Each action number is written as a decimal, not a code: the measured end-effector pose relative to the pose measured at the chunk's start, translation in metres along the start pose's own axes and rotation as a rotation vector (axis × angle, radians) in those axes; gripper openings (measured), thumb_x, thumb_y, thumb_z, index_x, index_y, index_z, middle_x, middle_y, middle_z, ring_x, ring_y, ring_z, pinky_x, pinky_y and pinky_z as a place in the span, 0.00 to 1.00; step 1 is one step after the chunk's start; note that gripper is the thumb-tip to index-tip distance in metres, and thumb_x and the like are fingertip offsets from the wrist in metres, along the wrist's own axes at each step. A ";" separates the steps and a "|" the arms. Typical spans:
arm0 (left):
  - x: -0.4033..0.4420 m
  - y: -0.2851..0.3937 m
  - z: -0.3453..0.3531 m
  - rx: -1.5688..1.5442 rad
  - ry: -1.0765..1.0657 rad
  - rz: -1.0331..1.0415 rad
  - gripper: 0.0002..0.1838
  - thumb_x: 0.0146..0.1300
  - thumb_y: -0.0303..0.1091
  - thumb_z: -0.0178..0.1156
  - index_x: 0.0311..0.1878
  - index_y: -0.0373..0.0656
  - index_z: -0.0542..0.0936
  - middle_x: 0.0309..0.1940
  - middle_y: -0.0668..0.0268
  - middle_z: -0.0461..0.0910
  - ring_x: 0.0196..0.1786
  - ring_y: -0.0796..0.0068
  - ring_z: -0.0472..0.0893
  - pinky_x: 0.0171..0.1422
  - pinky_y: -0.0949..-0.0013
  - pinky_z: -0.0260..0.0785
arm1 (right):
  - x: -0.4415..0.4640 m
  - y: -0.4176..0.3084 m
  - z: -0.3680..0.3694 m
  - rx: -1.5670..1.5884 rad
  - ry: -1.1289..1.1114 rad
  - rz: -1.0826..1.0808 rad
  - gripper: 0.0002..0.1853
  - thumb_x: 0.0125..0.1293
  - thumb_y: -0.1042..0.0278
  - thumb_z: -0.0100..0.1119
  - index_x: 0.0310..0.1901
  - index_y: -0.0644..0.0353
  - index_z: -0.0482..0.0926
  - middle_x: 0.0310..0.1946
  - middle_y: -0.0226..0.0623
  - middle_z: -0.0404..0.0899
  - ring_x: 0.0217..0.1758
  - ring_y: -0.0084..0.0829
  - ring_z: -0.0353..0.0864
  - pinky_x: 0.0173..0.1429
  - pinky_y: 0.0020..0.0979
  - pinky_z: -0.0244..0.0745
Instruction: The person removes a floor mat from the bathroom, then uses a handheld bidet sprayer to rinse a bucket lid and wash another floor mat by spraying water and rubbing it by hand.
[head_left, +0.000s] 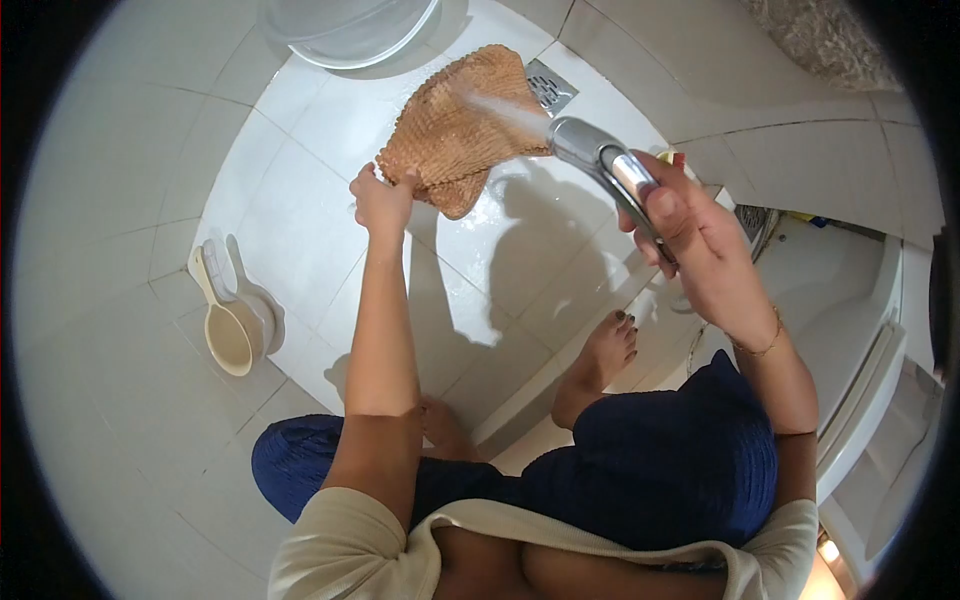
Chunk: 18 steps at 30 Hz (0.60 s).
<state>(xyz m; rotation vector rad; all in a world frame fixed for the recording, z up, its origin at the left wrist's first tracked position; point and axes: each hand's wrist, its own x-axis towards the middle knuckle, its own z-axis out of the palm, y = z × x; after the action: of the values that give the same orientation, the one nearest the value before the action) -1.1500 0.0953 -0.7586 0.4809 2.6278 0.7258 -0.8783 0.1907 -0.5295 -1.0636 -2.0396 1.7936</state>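
A brown, ribbed cloth (pixel 455 130) lies spread over the white tiled floor (pixel 310 160) in the upper middle. At its lower left edge, my left hand (pixel 385 200) pinches the fabric between thumb and fingers. My right hand (pixel 700 235) is wrapped round the handle of a silver shower sprayer (pixel 590 145), to the right of the cloth. Water streams from the sprayer head leftward onto the cloth's upper part. Some of my right fingers are hidden behind the handle.
A floor drain (pixel 550 87) lies just right of the cloth. A clear basin (pixel 350 25) stands at the top. A beige dipper (pixel 230 338) is by the left wall. My bare feet are below, beside a low ledge (pixel 515 405). White fixtures line the right side.
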 end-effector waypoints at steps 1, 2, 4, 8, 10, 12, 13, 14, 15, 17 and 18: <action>-0.003 0.001 0.005 0.000 0.000 -0.003 0.35 0.48 0.41 0.67 0.58 0.37 0.68 0.56 0.53 0.66 0.56 0.56 0.71 0.59 0.56 0.61 | 0.001 0.003 0.002 0.008 -0.015 0.020 0.28 0.70 0.47 0.39 0.58 0.65 0.67 0.29 0.29 0.70 0.29 0.18 0.65 0.36 0.20 0.65; -0.007 0.000 0.008 0.055 0.038 0.135 0.37 0.46 0.40 0.68 0.60 0.38 0.66 0.57 0.52 0.65 0.55 0.55 0.71 0.60 0.56 0.60 | 0.002 0.004 0.005 0.009 -0.020 0.020 0.28 0.70 0.47 0.39 0.58 0.65 0.67 0.29 0.29 0.70 0.29 0.18 0.65 0.36 0.20 0.65; -0.007 -0.001 0.011 -0.029 0.074 0.354 0.40 0.46 0.34 0.67 0.65 0.48 0.63 0.59 0.50 0.62 0.61 0.51 0.65 0.65 0.48 0.53 | 0.003 0.003 0.012 -0.079 -0.175 0.131 0.31 0.69 0.44 0.40 0.61 0.65 0.64 0.33 0.28 0.71 0.28 0.14 0.63 0.28 0.17 0.60; -0.016 0.016 0.014 0.273 0.124 0.636 0.35 0.55 0.31 0.59 0.66 0.70 0.61 0.68 0.60 0.56 0.70 0.44 0.48 0.68 0.36 0.41 | 0.012 0.011 0.011 -0.126 -0.143 0.130 0.30 0.70 0.46 0.40 0.61 0.65 0.63 0.33 0.28 0.71 0.28 0.15 0.63 0.30 0.17 0.61; -0.014 0.012 0.024 0.432 0.041 0.636 0.34 0.56 0.33 0.58 0.66 0.70 0.61 0.69 0.64 0.55 0.70 0.44 0.48 0.69 0.37 0.38 | 0.016 0.013 0.009 -0.040 -0.038 0.094 0.30 0.70 0.47 0.41 0.62 0.65 0.63 0.33 0.28 0.71 0.27 0.15 0.63 0.30 0.18 0.61; -0.013 0.008 0.030 0.589 -0.040 0.634 0.33 0.58 0.36 0.56 0.66 0.70 0.60 0.70 0.67 0.54 0.70 0.44 0.48 0.70 0.38 0.35 | 0.012 0.015 0.015 -0.048 -0.061 0.157 0.30 0.70 0.46 0.40 0.60 0.65 0.65 0.32 0.30 0.71 0.29 0.19 0.66 0.34 0.20 0.64; -0.013 0.006 0.031 0.626 -0.114 0.569 0.32 0.59 0.37 0.55 0.66 0.71 0.60 0.70 0.68 0.52 0.71 0.44 0.48 0.70 0.38 0.32 | 0.010 0.018 0.017 -0.056 -0.085 0.218 0.30 0.69 0.44 0.39 0.59 0.64 0.67 0.30 0.33 0.71 0.31 0.23 0.69 0.38 0.23 0.68; -0.014 0.004 0.033 0.664 -0.189 0.504 0.31 0.60 0.39 0.54 0.67 0.72 0.59 0.71 0.70 0.51 0.71 0.44 0.48 0.71 0.38 0.29 | 0.009 0.025 0.020 -0.057 -0.085 0.218 0.30 0.69 0.44 0.39 0.59 0.64 0.67 0.30 0.33 0.71 0.31 0.23 0.69 0.38 0.23 0.68; -0.014 -0.001 0.036 0.663 -0.190 0.504 0.31 0.60 0.39 0.54 0.67 0.72 0.59 0.71 0.70 0.51 0.71 0.44 0.48 0.71 0.38 0.29 | 0.009 0.033 0.024 -0.084 -0.138 0.112 0.31 0.69 0.44 0.39 0.59 0.65 0.67 0.30 0.33 0.71 0.31 0.22 0.69 0.38 0.22 0.68; -0.013 -0.010 0.041 0.591 -0.191 0.477 0.29 0.61 0.41 0.52 0.66 0.74 0.59 0.71 0.71 0.50 0.70 0.44 0.50 0.70 0.37 0.27 | 0.009 0.039 0.023 -0.110 -0.188 0.006 0.31 0.70 0.44 0.39 0.59 0.66 0.66 0.31 0.33 0.72 0.32 0.22 0.69 0.38 0.22 0.68; -0.013 -0.011 0.041 0.592 -0.193 0.478 0.29 0.61 0.41 0.52 0.66 0.74 0.59 0.71 0.71 0.50 0.70 0.44 0.50 0.70 0.37 0.27 | 0.011 0.038 0.019 -0.058 -0.121 0.095 0.30 0.70 0.45 0.40 0.59 0.66 0.66 0.31 0.33 0.72 0.32 0.21 0.69 0.39 0.22 0.68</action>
<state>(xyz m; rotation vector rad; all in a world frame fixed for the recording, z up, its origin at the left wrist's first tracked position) -1.1232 0.0974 -0.7937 1.3007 2.5251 -0.0109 -0.8830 0.1830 -0.5725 -1.1108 -2.1574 1.8992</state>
